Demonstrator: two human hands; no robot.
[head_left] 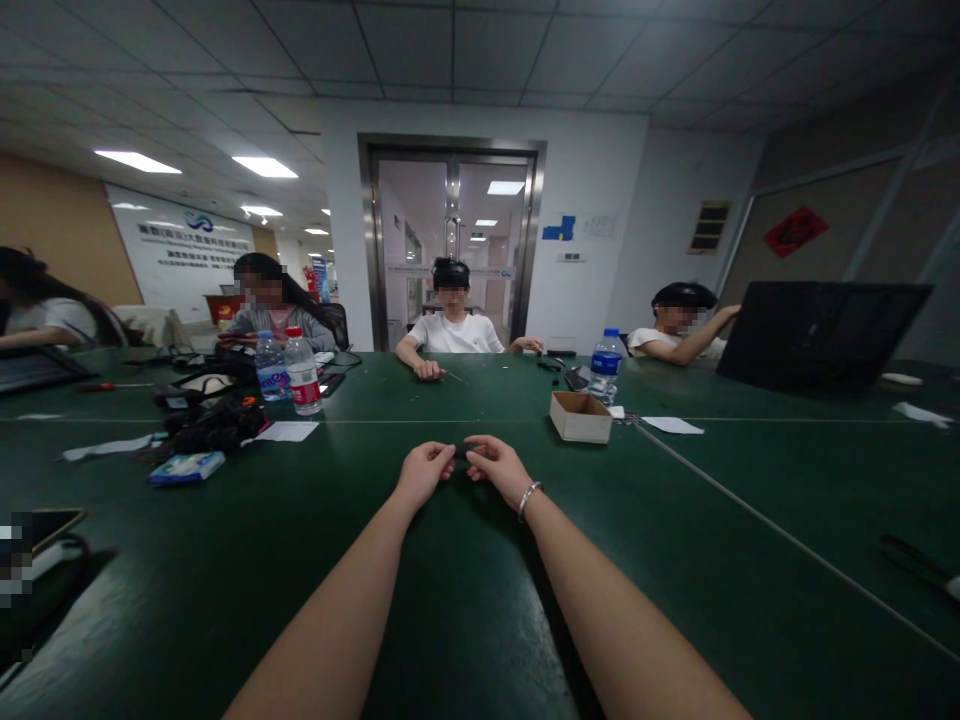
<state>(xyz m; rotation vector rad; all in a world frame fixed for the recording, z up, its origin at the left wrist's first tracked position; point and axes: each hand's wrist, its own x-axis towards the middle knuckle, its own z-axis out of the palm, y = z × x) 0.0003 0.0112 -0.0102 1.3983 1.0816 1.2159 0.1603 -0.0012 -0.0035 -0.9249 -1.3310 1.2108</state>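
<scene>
My left hand [426, 472] and my right hand [501, 468] meet over the middle of the green table [465, 620]. Between their fingertips is a small black object [460, 453], too small and dark to name. Thumb and fingers of each hand are pinched together at one side of it. A silver bracelet [529, 500] circles my right wrist. Beyond my right hand stands a small open cardboard box [581, 418], apart from it; the inside is only partly visible.
Left lie black cables [214, 425], a blue-and-white packet [187, 468] and two bottles, one red-labelled [303, 372]. Another water bottle [605, 367] stands behind the box, with a black laptop [821, 335] farther right. Several people sit around the table, one person [454, 330] directly opposite.
</scene>
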